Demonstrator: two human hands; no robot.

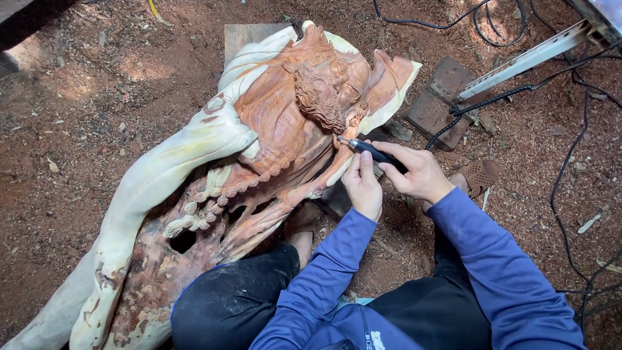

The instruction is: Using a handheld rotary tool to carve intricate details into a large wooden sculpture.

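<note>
You are in the detailing stage on the wooden carving [259, 142], a large reddish-brown figure with pale sapwood edges that lies on the sawdust-strewn ground [78, 129] and runs from the lower left of the frame up to the top centre, where the bearded head sits. Your right hand [418, 174], right of centre, is closed around the dark rotary handpiece [372, 152] in a pen-like hold, fingers clamped on the barrel. Its metal tip points left and meets the carving's edge just below the beard. Your left hand [363, 185] sits directly beside the right one, fingers curled and the thumb pressed up against the tool's body to steady it; it grips nothing of its own that I can make out. A string of carved beads [223, 191] crosses the figure's middle, left of your hands and well apart from the tip. The tool's black cable [492, 100] trails toward the upper right, passing a brick-like block [440, 97] and a pale metal bar [525, 58]. Judging from this, you are refining a small area near the beard, so the next move calls for light pressure, short controlled passes along the edge, and the left thumb braced so the tip does not skip onto the finished beard texture. Watch that the cable has slack.
</note>
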